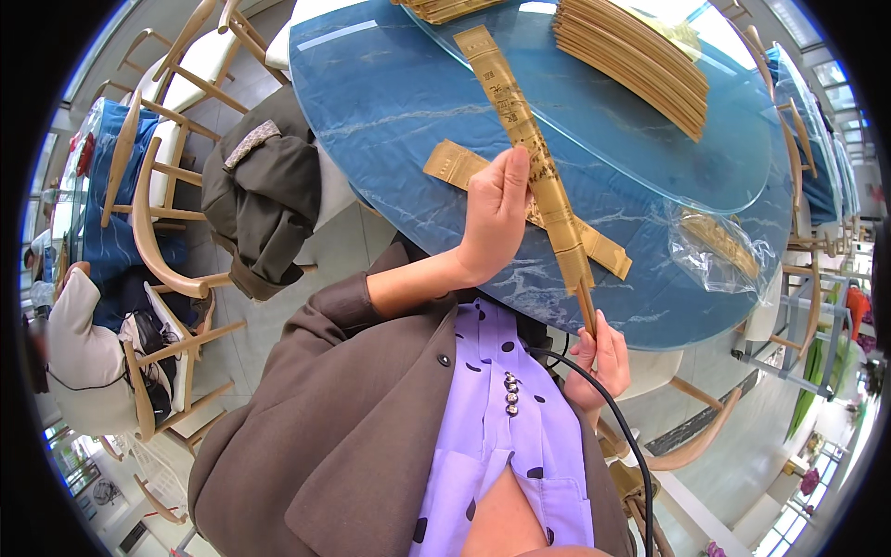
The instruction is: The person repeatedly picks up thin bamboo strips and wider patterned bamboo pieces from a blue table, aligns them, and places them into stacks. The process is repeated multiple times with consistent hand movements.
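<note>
My left hand [497,215] pinches a long gold paper chopstick sleeve [560,223] with dark printing, near its middle. The sleeve slants over the blue table, its far end pointing up and left. From its near end stick out thin brown chopsticks [586,306], their other part inside the sleeve. My right hand [603,360] grips the bare ends of these chopsticks between thumb and fingers. Beneath the held sleeve, more gold sleeves [608,252] lie crosswise on the table, partly covered by my left hand.
A round glass turntable [733,176] sits on the blue table [362,121]. It bears a long row of gold-brown strips [631,65] and another gold bundle [450,7]. A clear plastic bag [719,251] lies at right. A black cable [624,418] passes my right hand. Chairs [153,223] stand around.
</note>
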`<state>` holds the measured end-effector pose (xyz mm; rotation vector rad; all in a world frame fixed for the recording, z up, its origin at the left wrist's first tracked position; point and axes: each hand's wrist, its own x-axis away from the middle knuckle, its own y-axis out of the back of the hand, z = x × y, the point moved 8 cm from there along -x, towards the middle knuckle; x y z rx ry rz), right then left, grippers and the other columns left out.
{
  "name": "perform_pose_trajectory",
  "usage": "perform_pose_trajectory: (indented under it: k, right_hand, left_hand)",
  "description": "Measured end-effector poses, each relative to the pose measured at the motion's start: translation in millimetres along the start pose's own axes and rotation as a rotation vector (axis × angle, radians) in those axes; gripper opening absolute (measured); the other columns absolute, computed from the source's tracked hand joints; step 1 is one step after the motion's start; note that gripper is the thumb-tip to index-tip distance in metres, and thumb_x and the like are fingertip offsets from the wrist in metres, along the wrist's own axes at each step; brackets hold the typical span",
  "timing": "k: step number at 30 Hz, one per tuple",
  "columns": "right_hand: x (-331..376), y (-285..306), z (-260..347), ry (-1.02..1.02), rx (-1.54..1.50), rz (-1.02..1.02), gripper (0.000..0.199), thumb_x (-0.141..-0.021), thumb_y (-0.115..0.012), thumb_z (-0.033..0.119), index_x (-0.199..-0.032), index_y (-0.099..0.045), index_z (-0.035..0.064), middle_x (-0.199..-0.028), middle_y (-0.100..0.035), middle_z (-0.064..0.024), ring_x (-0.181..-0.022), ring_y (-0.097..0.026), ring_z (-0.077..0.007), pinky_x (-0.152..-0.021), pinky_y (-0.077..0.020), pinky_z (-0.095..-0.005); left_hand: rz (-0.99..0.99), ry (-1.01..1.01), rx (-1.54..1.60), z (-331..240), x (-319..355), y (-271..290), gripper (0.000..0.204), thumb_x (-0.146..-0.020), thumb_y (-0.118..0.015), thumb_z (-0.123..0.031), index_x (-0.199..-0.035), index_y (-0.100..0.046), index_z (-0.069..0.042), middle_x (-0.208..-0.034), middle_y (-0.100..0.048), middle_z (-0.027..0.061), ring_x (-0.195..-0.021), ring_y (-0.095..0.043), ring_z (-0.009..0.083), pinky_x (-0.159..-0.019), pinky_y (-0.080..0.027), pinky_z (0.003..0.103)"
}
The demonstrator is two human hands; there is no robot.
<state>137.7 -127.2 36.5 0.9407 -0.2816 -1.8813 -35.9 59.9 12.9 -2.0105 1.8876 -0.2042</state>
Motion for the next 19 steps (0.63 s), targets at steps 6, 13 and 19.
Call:
perform_pose_trajectory:
  k: [6,13,19]
  right_hand:
    - [-0.2,-3.8,4.9,0.025,-0.015,0.013,0.031,-0.091,-0.070,-0.001,-0.122,-0.068,-0.0019,-0.093,-0.068,-0.0124,-0.060,-0.059,-0.0117,-0.052,-0.0502,-0.0244]
    - [-9.0,-10.5,6.4,-0.007,-0.043,0.024,0.033,-0.090,-0.070,-0.003,-0.122,-0.067,-0.0023,-0.091,-0.068,-0.0137,-0.062,-0.060,-0.0127,-0.053,-0.0505,-0.0255]
    - [-3.3,-9.3,2.9,0.096,-0.045,0.005,0.047,-0.089,-0.073,0.000,-0.134,-0.060,0.0007,-0.095,-0.070,-0.0116,-0.067,-0.066,-0.0158,-0.059,-0.0539,-0.0259]
  left_hand:
    - [0.010,-0.122,-0.083,-4.4,-1.6,0.6,0.031,-0.107,-0.053,-0.018,-0.080,-0.048,-0.004,-0.067,-0.038,-0.0053,-0.063,-0.030,0.0031,-0.051,-0.028,0.025]
    - [0.019,-0.112,-0.105,-0.1,3.2,-2.4,0.034,-0.105,-0.056,-0.018,-0.077,-0.047,-0.003,-0.065,-0.037,-0.0033,-0.062,-0.030,0.0046,-0.051,-0.028,0.026]
    - [0.011,-0.108,-0.108,-0.2,1.7,-1.6,0.034,-0.105,-0.056,-0.019,-0.077,-0.048,-0.003,-0.065,-0.038,-0.0032,-0.062,-0.031,0.0046,-0.051,-0.028,0.026]
